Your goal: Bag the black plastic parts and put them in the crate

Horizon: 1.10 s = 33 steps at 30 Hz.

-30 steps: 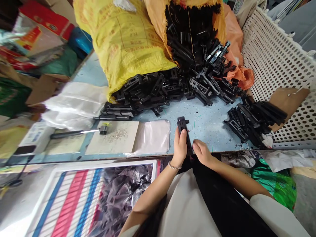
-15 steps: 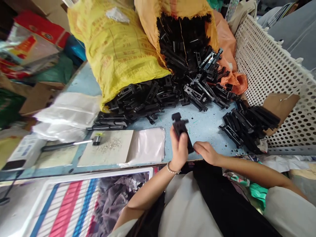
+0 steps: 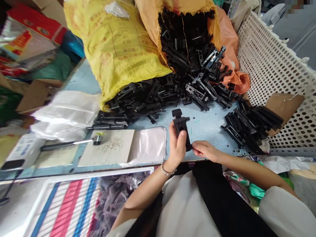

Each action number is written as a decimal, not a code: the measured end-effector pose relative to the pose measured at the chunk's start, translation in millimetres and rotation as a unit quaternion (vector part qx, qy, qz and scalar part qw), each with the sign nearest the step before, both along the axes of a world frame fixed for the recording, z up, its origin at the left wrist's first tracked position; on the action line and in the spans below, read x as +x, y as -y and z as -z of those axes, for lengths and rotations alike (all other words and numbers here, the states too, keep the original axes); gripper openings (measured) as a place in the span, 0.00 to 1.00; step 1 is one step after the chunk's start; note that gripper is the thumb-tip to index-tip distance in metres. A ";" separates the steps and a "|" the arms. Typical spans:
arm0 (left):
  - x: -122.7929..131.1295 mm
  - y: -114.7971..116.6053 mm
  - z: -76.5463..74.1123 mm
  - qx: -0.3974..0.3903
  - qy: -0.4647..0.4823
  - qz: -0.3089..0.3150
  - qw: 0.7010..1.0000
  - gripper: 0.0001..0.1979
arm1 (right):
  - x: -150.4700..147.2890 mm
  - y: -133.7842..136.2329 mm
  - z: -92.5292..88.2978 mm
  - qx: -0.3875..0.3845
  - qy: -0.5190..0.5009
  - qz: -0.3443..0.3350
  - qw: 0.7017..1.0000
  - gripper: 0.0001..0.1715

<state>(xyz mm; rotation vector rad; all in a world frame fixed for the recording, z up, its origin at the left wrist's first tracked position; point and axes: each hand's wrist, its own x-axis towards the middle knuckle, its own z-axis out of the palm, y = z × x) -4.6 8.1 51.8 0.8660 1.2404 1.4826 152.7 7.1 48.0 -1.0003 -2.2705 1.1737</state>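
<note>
My left hand (image 3: 177, 148) is wrapped round a long black plastic clamp (image 3: 182, 125), its thumb lying along the front face. The clamp stands nearly upright above the blue tabletop, with a wider head and a small side knob at its top. At its lower end, the closed fingers of my right hand (image 3: 206, 151) pinch the bottom corner; whether a smaller piece is between them is hidden. Beyond my hands lies a loose heap of similar black clamps (image 3: 148, 95). A more orderly stack of black clamps (image 3: 243, 123) sits to the right.
A yellow sack (image 3: 123, 49) and an open orange sack (image 3: 148, 16) full of black parts stand behind. A perforated white crate (image 3: 276, 65) borders the right. To the left are a hammer (image 3: 81, 141), a pale board (image 3: 123, 141) with small bits, and clear plastic bags (image 3: 71, 107).
Both hands and the clamp have shifted very slightly left in view. My right fingers stay at the clamp's lower end, and my left hand keeps its hold.
</note>
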 end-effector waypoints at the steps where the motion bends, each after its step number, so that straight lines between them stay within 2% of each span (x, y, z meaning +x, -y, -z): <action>1: -2.4 -1.9 -0.3 -0.019 0.024 0.014 0.999 0.27 | 0.4 -2.8 -4.7 0.021 0.013 -0.012 1.000 0.29; 3: -5.4 -7.5 -2.5 -0.083 0.100 0.051 0.990 0.26 | 3.8 -14.7 -15.1 0.152 0.043 -0.042 0.986 0.23; 5: -4.9 -11.7 -5.1 -0.150 0.157 0.096 0.971 0.26 | 7.3 -28.3 -22.9 0.298 0.067 -0.099 0.947 0.19; 6: -3.5 -12.3 -5.8 -0.177 0.175 0.115 0.962 0.27 | 8.1 -33.1 -24.8 0.341 0.074 -0.137 0.927 0.18; 8: 0.1 -10.3 -5.0 -0.215 0.190 0.141 0.948 0.27 | 6.7 -35.4 -24.5 0.350 0.072 -0.183 0.916 0.20; 9: 1.7 -8.1 -3.6 -0.216 0.184 0.135 0.949 0.27 | 4.6 -32.8 -22.6 0.316 0.066 -0.174 0.930 0.23; 10: 2.7 -5.7 -1.7 -0.197 0.168 0.111 0.960 0.27 | 2.0 -28.2 -20.2 0.266 0.060 -0.148 0.951 0.27; 12: 2.3 -1.9 2.5 -0.110 0.117 0.031 0.987 0.25 | -2.9 -17.2 -15.6 0.154 0.052 -0.082 0.983 0.34; 14: -0.9 -1.3 5.4 -0.035 0.079 -0.022 0.996 0.23 | -5.1 -10.3 -13.5 0.086 0.061 -0.055 0.993 0.36; 15: -3.0 -2.3 5.8 -0.028 0.076 -0.021 0.997 0.23 | -4.8 -10.0 -13.7 0.092 0.070 -0.058 0.992 0.34; 17: -6.8 -5.9 4.3 -0.072 0.095 0.019 0.993 0.23 | -2.1 -15.0 -15.5 0.175 0.092 -0.077 0.977 0.27; 20: -8.0 -10.3 0.9 -0.151 0.133 0.073 0.977 0.25 | 2.4 -24.7 -15.4 0.350 0.110 -0.125 0.922 0.19; 22: -5.6 -10.9 2.9 -0.172 0.142 0.085 0.971 0.26 | 3.0 -24.2 -11.1 0.384 0.109 -0.146 0.905 0.19; 23: -3.9 -10.8 6.5 -0.173 0.141 0.084 0.971 0.27 | 2.5 -21.9 -7.9 0.368 0.106 -0.134 0.914 0.19; 25: -0.4 -11.2 20.1 -0.158 0.127 0.070 0.977 0.27 | 0.7 -18.1 -0.6 0.277 0.110 -0.095 0.950 0.21; 27: 2.8 -13.6 41.7 -0.132 0.098 0.041 0.986 0.27 | -0.6 -24.5 7.1 0.174 0.124 -0.065 0.975 0.22; 28: 4.1 -15.4 54.6 -0.123 0.076 0.029 0.989 0.28 | -0.6 -34.1 11.3 0.151 0.135 -0.045 0.978 0.21; 30: 6.0 -19.0 81.1 -0.115 0.004 0.023 0.993 0.27 | 1.4 -66.1 20.8 0.181 0.168 0.037 0.968 0.18; 32: 6.7 -21.1 104.4 -0.099 -0.102 0.040 0.989 0.22 | 6.1 -108.6 32.0 0.242 0.212 0.189 0.928 0.14; 33: 6.4 -21.2 113.5 -0.078 -0.164 0.048 0.982 0.20 | 9.2 -130.0 38.0 0.246 0.233 0.266 0.902 0.13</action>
